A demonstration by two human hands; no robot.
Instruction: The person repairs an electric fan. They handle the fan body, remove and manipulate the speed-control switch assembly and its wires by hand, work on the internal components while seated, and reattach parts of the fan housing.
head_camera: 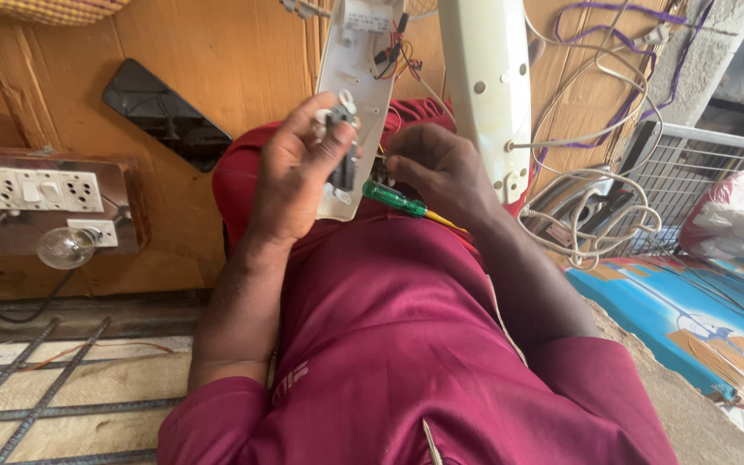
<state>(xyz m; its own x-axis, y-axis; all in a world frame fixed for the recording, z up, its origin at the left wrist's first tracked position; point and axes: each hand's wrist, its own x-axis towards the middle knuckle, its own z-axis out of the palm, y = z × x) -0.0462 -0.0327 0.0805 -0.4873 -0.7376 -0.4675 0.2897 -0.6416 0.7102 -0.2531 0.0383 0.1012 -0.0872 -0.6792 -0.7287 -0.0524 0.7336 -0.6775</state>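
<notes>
The opened white casing [356, 95] of an electrical unit lay across the person's lap in front of a wooden panel [217, 60], its long axis running nearly straight up the frame and tilted slightly right, with the wired end pointing away from the body. A detached white cover [488, 86] stood just beside it on the right, roughly parallel. The left hand [299, 172] was curled around the casing's lower end, thumb and fingers closed on a small dark switch part [344, 159]. The right hand [445, 168] was closed on a green-handled screwdriver [395, 198], whose long axis ran left to right, sloping down toward the yellow end; its tip was hidden behind the fingers. Judged risks: the screwdriver could slip off the small part because the casing rested only on the lap, and the loose coloured wires [398, 56] could be pulled or bridged by the blade.
</notes>
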